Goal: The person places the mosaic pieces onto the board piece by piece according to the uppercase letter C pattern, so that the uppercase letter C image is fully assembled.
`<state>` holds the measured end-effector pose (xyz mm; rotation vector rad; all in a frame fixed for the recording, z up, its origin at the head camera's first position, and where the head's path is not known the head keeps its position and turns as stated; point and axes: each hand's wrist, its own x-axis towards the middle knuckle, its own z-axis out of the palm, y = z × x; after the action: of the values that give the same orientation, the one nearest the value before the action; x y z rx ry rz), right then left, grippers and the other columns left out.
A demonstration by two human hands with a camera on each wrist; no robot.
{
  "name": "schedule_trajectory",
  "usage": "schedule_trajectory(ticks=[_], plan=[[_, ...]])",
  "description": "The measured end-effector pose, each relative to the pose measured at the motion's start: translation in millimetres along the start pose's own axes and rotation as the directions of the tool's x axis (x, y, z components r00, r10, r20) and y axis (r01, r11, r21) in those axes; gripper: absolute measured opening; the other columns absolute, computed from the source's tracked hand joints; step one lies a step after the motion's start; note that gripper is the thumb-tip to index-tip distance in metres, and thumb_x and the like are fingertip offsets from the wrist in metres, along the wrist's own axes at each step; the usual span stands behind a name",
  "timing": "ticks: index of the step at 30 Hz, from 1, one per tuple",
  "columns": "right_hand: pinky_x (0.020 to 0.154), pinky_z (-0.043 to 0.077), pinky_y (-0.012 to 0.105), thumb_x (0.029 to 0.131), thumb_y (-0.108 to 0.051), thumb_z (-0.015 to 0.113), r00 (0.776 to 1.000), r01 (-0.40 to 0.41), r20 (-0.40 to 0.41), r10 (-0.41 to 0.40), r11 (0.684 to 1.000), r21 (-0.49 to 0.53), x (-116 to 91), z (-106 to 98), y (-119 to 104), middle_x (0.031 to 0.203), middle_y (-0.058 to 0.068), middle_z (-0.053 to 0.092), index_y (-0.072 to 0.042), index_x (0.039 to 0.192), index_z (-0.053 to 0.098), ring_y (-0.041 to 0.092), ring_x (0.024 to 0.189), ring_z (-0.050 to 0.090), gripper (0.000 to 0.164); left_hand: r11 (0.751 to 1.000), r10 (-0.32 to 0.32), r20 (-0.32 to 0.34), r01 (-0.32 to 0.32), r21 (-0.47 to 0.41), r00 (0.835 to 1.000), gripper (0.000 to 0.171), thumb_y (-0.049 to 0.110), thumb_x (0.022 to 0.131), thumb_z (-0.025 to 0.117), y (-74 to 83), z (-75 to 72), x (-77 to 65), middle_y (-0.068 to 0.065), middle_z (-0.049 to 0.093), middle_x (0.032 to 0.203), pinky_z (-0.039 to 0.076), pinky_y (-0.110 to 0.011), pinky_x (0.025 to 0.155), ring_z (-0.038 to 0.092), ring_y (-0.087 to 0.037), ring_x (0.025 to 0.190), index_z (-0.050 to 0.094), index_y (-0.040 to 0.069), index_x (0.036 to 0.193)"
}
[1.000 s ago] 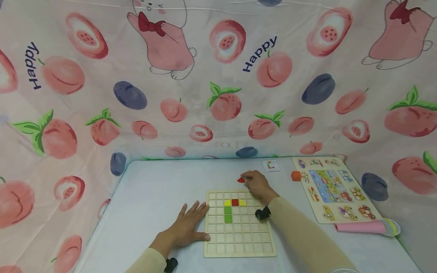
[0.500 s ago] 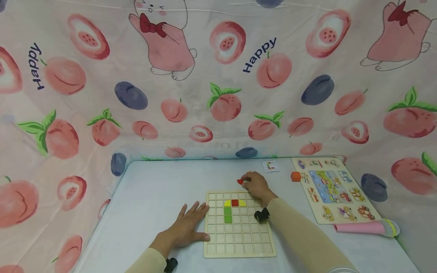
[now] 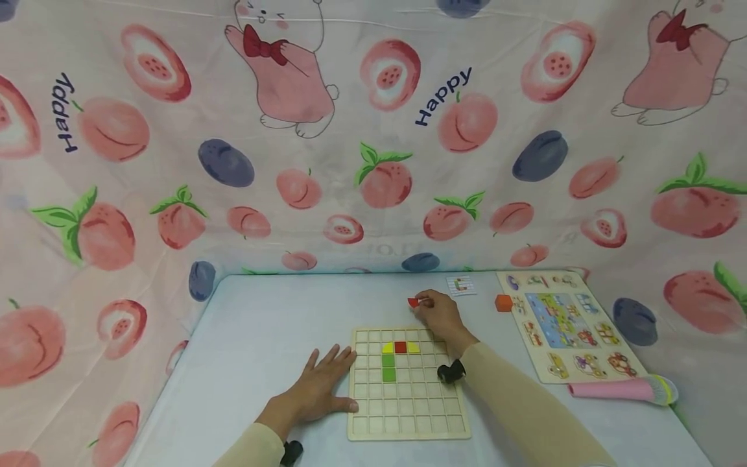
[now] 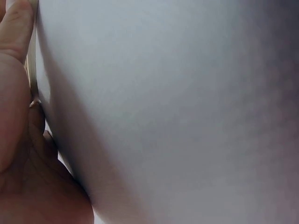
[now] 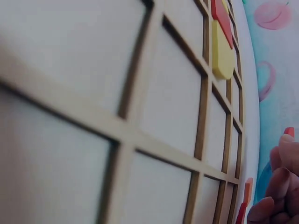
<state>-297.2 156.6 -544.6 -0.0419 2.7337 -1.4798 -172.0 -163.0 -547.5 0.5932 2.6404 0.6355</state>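
Observation:
My right hand [image 3: 441, 316] pinches a small red piece [image 3: 413, 302] just beyond the far edge of a wooden grid board [image 3: 410, 407]. In the right wrist view, the tip of that red piece [image 5: 289, 131] sticks out above the fingers. On the board lie a red square [image 3: 400, 347] between two yellow rounded pieces [image 3: 388, 348], with a pair of green squares [image 3: 388, 375] below the left one. My left hand [image 3: 318, 389] rests with fingers spread at the board's left edge, thumb touching its frame. The left wrist view shows mostly white tabletop beside that hand.
A pattern card [image 3: 461, 285] lies at the back, right of my right hand. Orange-red pieces [image 3: 504, 303] are stacked beside a picture puzzle board [image 3: 548, 373]. A pink toy microphone [image 3: 613, 390] lies in front of it. A fruit-print cloth [image 3: 327, 155] hangs behind the table.
My right hand has moved slightly up and away from the board with the red piece, which now sits at a different tilt. The left hand stays at the board's edge.

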Motion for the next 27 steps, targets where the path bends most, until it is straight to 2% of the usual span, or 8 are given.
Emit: schedule_trajectory(ticks=[6,13,17,27], plan=[[0.093,0.060,0.041,0.100,-0.010,0.071,0.998,0.020,-0.055,-0.017,0.999,0.041,-12.6,-2.2,-6.3,0.113,0.008,0.074,-0.011,0.126,0.072,0.023,0.104,0.067,0.026,1.000,0.000,-0.002,0.000,0.009,1.000,0.111,0.074,0.083,0.071,-1.3,0.9,1.3,0.000,0.022,0.177,-0.004,-0.059,0.133,0.009,-0.028,0.166,0.027,0.019,0.169],[0.088,0.058,0.031,0.098,-0.009,0.075,0.994,0.004,-0.106,0.007,0.995,0.100,-28.3,-4.8,-9.8,0.112,0.008,0.074,-0.009,0.126,0.073,0.021,0.101,0.067,0.028,1.000,0.009,-0.005,-0.009,-0.014,1.000,0.110,0.071,0.083,0.073,2.0,-0.6,-1.5,-0.001,0.023,0.176,-0.004,-0.060,0.133,0.009,-0.029,0.166,0.028,0.018,0.168],[0.082,0.056,0.025,0.097,-0.010,0.076,0.993,0.002,-0.115,0.011,0.994,0.112,-38.1,-5.5,-14.0,0.114,0.008,0.076,-0.009,0.127,0.073,0.021,0.101,0.068,0.030,1.000,0.012,-0.005,-0.012,-0.013,1.000,0.109,0.070,0.084,0.073,2.4,-1.6,-1.2,-0.002,0.023,0.176,-0.004,-0.061,0.133,0.009,-0.030,0.166,0.028,0.017,0.168],[0.076,0.055,0.025,0.096,-0.010,0.078,0.993,0.044,-0.114,-0.031,0.992,0.119,-60.7,-0.4,-15.1,0.102,0.005,0.075,-0.013,0.117,0.074,0.017,0.091,0.067,0.022,1.000,0.024,-0.011,-0.024,-0.007,1.000,0.108,0.069,0.086,0.073,-0.7,0.5,1.2,-0.004,0.023,0.177,-0.004,-0.062,0.132,0.009,-0.031,0.166,0.028,0.016,0.168]])
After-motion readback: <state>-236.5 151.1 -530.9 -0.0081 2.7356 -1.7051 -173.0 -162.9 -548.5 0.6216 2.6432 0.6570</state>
